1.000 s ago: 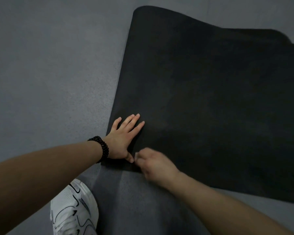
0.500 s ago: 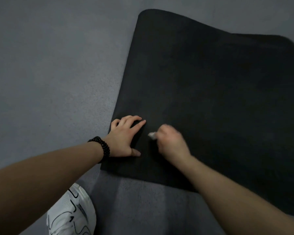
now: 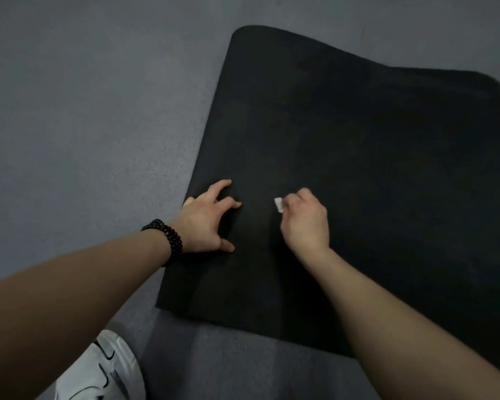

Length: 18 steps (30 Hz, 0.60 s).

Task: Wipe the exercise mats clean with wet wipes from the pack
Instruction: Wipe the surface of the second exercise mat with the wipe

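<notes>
**Mat wipe-down: hand positions**

Shoe (image 3: 104,370), white w/ black lines, sits nearest, bottom left on grey carpet (image 3: 70,140). Mat (image 3: 358,168), black, lies flat on carpet; near edge just beyond shoe, far end top right w/ a raised ripple. L hand (image 3: 205,220) rests on mat near its left edge: fingers spread and bent, tips and thumb touching the surface, holding nothing. Black bead bracelet (image 3: 165,241) on L wrist. R hand (image 3: 305,220) just beside L, apart from it, fingers curled round a small white wipe (image 3: 279,204); wipe sticks out at hand's left side, against mat. Pack not visible.
</notes>
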Each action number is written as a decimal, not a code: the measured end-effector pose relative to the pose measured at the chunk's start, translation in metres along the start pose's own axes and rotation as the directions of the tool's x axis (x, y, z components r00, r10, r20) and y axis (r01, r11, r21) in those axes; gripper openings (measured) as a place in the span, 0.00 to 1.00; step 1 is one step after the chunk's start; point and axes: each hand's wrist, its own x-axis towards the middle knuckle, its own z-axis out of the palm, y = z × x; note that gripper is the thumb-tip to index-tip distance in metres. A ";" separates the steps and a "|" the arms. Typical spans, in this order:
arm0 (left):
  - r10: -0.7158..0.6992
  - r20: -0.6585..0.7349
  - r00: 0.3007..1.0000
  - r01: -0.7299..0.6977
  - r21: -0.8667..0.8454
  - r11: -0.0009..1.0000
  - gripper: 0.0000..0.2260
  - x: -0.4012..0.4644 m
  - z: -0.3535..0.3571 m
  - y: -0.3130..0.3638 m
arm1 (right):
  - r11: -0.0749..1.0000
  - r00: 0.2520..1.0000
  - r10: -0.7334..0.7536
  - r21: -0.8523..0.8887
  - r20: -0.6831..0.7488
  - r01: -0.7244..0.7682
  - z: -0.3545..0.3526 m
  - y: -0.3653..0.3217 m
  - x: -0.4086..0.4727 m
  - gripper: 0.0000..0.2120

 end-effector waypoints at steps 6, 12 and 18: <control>-0.045 -0.124 0.991 0.043 -0.019 0.999 0.35 0.007 -0.001 0.003 | 0.888 0.862 -0.458 0.156 0.218 0.433 0.017 -0.045 -0.054 0.04; -0.080 -0.080 0.994 0.085 0.068 0.994 0.38 0.020 -0.013 0.007 | 0.999 0.999 -0.035 0.033 -0.033 0.036 -0.003 0.008 0.017 0.03; 0.013 -0.121 0.993 0.008 0.170 0.985 0.33 0.033 -0.023 0.003 | 0.997 0.997 -0.052 0.058 0.053 0.049 -0.002 -0.013 0.008 0.11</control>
